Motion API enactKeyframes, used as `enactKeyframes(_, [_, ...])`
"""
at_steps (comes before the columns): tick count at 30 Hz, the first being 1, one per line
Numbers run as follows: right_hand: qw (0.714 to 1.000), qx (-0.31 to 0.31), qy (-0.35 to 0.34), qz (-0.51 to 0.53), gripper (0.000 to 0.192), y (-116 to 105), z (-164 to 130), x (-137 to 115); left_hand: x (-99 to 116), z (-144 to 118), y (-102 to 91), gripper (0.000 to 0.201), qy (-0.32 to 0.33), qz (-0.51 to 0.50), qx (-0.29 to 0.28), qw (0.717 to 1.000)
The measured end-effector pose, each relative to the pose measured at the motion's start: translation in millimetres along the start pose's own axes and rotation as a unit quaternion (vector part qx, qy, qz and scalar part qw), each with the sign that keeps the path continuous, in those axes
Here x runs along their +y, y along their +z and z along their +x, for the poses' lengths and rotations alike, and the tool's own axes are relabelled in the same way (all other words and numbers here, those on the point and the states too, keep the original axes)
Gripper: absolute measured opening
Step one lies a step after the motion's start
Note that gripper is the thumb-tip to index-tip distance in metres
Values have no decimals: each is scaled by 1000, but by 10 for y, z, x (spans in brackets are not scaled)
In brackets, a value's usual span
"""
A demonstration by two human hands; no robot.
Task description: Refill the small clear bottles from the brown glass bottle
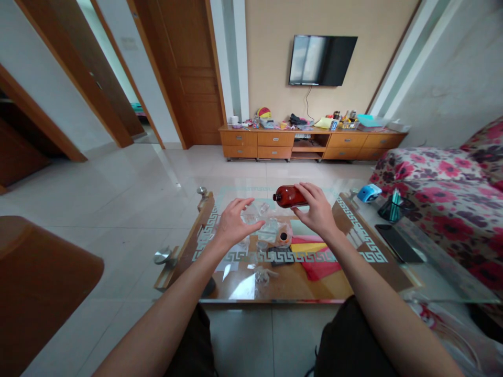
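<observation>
The right hand (317, 209) holds a glossy reddish-brown bottle with a narrow dark neck (290, 197), its fingers closed around the base end, thumb below. The bottle lies nearly level in the air over the middle of the clear glass worktop (231, 289), neck pointing left, toward the left hand (234, 225). That hand hovers just left of the bottle, apart from it, with its fingers spread wide from the thumb. Below and between the 2 hands is a cluster of clear plastic pieces (270, 230); whether they lie on the glass or beneath it, I cannot tell. Nearer and right of them shows a flat pink-red and yellow sheet (312, 247). At the right side are a blue and white box (369, 193), a dark holder with teal sticks (395, 209) and a black flat slab (398, 243). At the far side, a long wooden cabinet (275, 140) stands under a black wall-mounted screen (323, 61).
</observation>
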State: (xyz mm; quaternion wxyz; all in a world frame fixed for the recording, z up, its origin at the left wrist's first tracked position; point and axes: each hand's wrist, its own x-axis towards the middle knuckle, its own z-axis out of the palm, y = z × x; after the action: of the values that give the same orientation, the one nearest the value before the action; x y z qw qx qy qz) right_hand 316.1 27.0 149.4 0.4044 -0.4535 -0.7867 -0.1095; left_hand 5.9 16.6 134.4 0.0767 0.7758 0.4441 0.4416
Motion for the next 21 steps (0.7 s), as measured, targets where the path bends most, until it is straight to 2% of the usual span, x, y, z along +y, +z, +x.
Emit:
enactKeyframes(8, [999, -22, -37, -22, 80, -2, 15, -67, 84, 11, -82, 66, 18, 13, -3, 1000])
enactKeyframes(21, [995, -42, -75, -44, 83, -56, 61, -166, 69, 2, -101, 65, 8, 18, -17, 1000])
